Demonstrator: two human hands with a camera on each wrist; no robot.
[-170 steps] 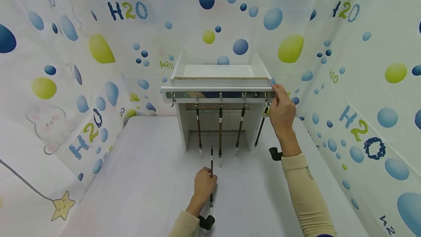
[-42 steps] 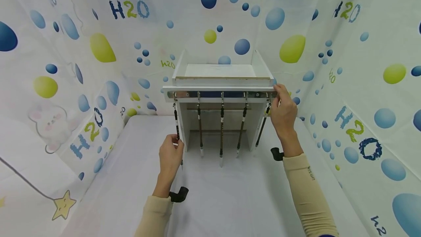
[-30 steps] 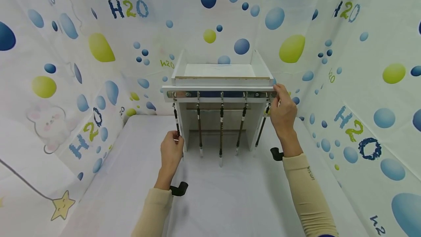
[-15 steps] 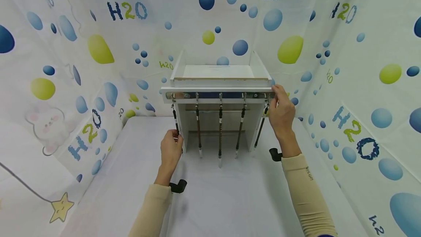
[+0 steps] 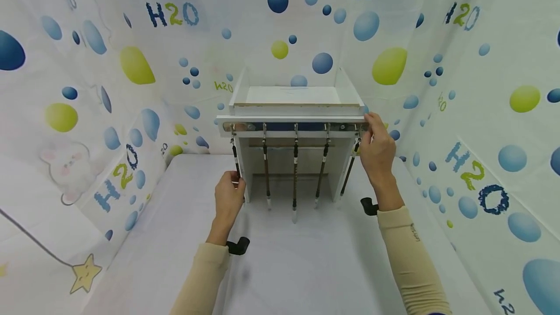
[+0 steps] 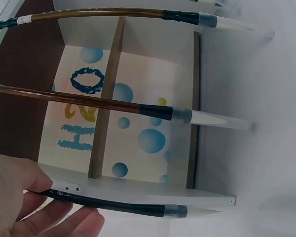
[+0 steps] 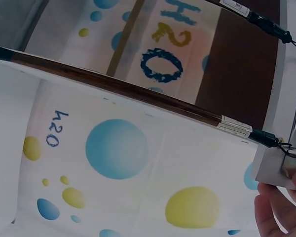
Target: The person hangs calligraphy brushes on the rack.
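The leftmost writing brush [image 5: 236,158] hangs by its loop from the first hook of a white rack [image 5: 297,110]. My left hand [image 5: 228,199] pinches its shaft. In the left wrist view that brush [image 6: 133,205] lies between thumb and fingers, its pale tip beyond them. My right hand [image 5: 377,152] grips the right end of the rack's front board; in the right wrist view its fingers [image 7: 274,210] curl round the corner. Beside the right hand hangs the rightmost brush [image 5: 348,171]. Between the hands hang a left brush [image 5: 266,169], a middle brush [image 5: 295,174] and a right brush [image 5: 322,169].
A metal strip [image 5: 280,127] with hooks runs along the rack's front. The rack stands toward the back of a white tabletop [image 5: 288,266], against a patterned cloth backdrop [image 5: 245,8]. A shelf bar [image 5: 288,147] crosses behind the brushes.
From the table's middle, the left hand has brought the brush to the leftmost hook, where it now hangs. Lately that hand has slid slightly up. The right hand has kept its grip.
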